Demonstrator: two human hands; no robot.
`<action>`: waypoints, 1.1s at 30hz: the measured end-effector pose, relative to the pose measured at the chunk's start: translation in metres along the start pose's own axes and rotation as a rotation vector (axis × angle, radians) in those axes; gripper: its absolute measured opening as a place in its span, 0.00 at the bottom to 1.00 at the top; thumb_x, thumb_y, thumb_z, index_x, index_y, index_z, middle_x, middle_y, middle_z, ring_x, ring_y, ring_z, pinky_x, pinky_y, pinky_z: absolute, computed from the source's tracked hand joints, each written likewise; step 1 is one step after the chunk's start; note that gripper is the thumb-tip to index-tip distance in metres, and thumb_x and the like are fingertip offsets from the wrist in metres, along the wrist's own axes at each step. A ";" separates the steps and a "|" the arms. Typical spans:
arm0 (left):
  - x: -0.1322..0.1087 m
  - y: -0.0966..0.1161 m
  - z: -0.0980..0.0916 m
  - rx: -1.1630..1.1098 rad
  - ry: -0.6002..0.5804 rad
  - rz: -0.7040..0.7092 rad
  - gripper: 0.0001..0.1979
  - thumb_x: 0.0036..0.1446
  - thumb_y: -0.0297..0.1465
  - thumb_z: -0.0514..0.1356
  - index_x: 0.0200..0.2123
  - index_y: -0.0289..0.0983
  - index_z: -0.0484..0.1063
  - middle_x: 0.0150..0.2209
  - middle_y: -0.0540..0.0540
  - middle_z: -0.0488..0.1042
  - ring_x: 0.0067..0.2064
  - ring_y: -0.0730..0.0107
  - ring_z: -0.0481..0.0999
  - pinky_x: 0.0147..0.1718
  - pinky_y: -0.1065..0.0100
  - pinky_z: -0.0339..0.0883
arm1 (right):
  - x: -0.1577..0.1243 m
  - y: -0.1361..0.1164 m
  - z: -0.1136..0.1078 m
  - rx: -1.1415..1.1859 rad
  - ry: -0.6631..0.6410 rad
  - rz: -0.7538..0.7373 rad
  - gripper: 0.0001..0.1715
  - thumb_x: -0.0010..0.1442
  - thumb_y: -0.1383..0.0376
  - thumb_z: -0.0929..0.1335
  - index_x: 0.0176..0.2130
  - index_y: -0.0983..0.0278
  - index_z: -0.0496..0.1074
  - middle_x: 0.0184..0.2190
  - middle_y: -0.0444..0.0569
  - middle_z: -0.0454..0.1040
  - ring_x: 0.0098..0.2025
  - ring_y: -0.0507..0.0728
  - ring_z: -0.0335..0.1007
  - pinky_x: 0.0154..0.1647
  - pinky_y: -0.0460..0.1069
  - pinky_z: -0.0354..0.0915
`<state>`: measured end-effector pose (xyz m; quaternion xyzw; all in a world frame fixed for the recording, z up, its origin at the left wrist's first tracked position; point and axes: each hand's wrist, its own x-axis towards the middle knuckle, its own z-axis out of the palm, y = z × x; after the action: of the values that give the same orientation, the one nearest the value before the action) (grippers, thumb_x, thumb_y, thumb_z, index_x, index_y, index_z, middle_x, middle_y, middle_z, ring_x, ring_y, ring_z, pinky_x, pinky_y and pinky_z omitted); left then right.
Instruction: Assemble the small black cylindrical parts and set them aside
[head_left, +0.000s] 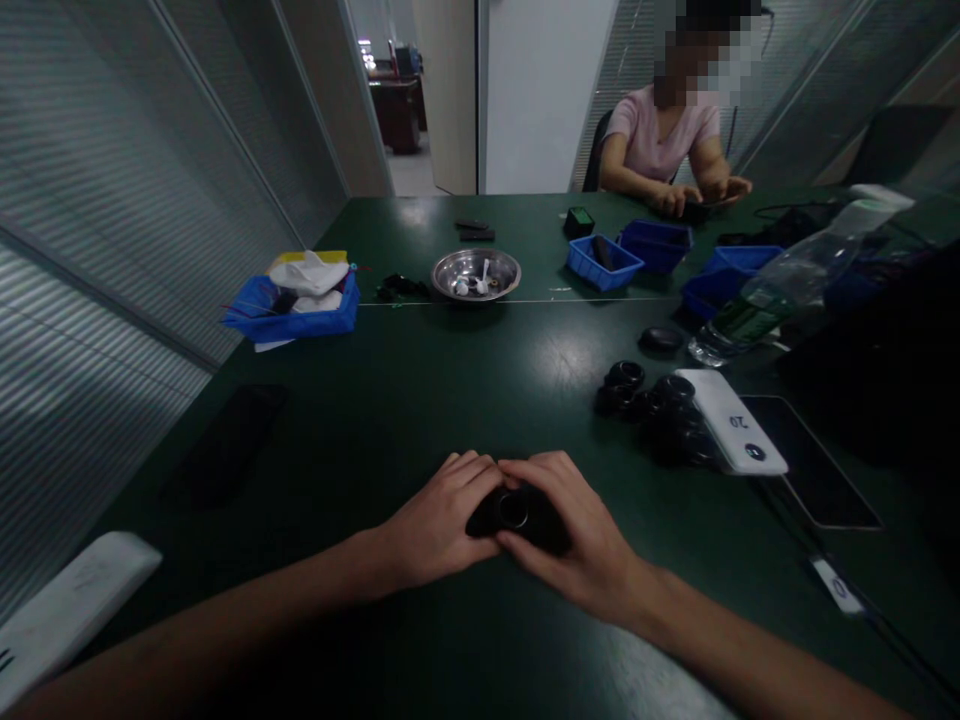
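Observation:
Both my hands meet on the dark green table (450, 380) near its front edge. Between them sits a small black rounded part (516, 511) with a ring on top. My left hand (439, 520) curls its fingers round the part's left side. My right hand (574, 530) wraps round its right side, thumb along the near edge. To the right lies a pile of similar black round parts (652, 400) beside a white flat device (731, 420).
Far side: a steel bowl (475, 273), a blue bin (292, 305) with white cloth at left, more blue bins (604, 262) at right. A plastic bottle (787, 285) lies right, a dark phone (810, 460) near it. Across the table a person in a pink shirt (660, 130) handles something.

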<state>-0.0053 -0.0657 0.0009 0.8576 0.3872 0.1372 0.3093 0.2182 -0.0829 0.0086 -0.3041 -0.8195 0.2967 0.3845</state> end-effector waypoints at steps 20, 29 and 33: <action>-0.001 -0.001 -0.001 -0.010 -0.003 0.009 0.27 0.61 0.40 0.68 0.60 0.38 0.67 0.59 0.37 0.73 0.63 0.46 0.71 0.68 0.40 0.56 | -0.001 0.000 0.001 -0.059 0.005 0.012 0.37 0.63 0.68 0.72 0.67 0.58 0.60 0.53 0.56 0.71 0.53 0.64 0.68 0.51 0.60 0.71; -0.001 -0.003 0.001 -0.007 0.008 0.012 0.27 0.61 0.40 0.69 0.59 0.38 0.67 0.59 0.36 0.73 0.63 0.46 0.71 0.67 0.40 0.56 | -0.002 0.001 0.001 -0.043 -0.017 0.013 0.40 0.63 0.67 0.72 0.69 0.59 0.58 0.54 0.56 0.71 0.54 0.64 0.68 0.53 0.61 0.70; 0.000 -0.001 -0.001 -0.003 -0.004 0.004 0.26 0.60 0.37 0.69 0.58 0.38 0.68 0.60 0.36 0.73 0.64 0.45 0.70 0.67 0.39 0.55 | 0.000 -0.001 0.000 -0.002 -0.037 -0.003 0.38 0.62 0.71 0.70 0.68 0.60 0.58 0.54 0.56 0.71 0.53 0.63 0.68 0.52 0.61 0.71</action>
<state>-0.0063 -0.0649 0.0007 0.8581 0.3847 0.1366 0.3114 0.2177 -0.0836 0.0093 -0.2978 -0.8273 0.3007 0.3694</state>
